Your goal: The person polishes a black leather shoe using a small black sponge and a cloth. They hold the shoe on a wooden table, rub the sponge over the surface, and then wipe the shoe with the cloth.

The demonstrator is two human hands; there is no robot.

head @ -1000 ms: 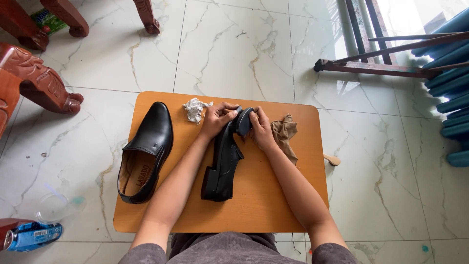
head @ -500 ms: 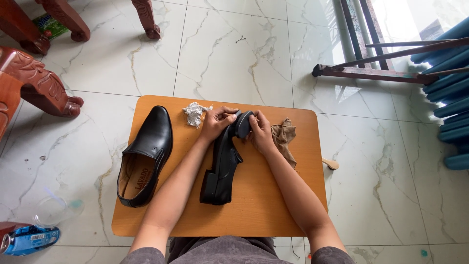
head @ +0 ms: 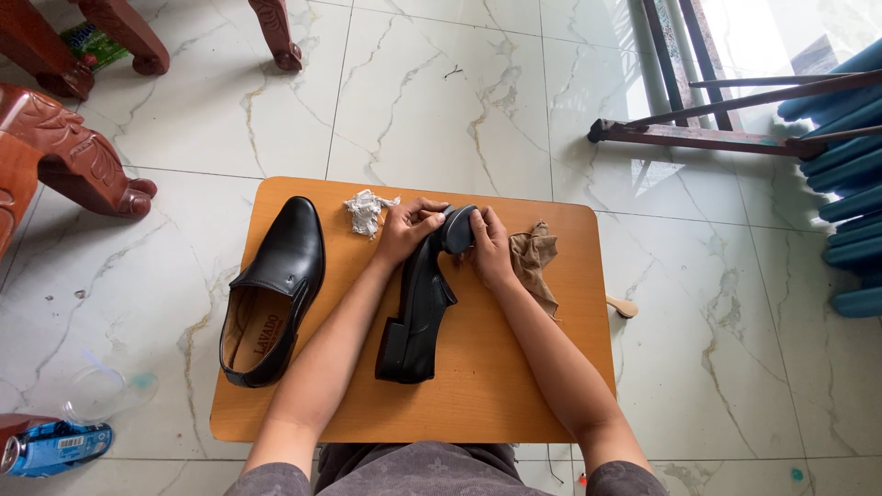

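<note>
Both hands work 1 black shoe lying on its side mid-counter, toe pointing away. Left hand is curled closed on the toe's left side, right hand clamped around the toe's right side. 2nd black shoe sits upright to the left. Crumpled white paper near left hand, brown cloth just beside right hand.

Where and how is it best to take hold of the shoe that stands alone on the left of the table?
Probably at the heel end of the left shoe, coming from above on the near side. It stands upright on its sole with the opening facing up and nearest the person, so fingers can hook inside the collar. Nothing touches it on the table.
</note>
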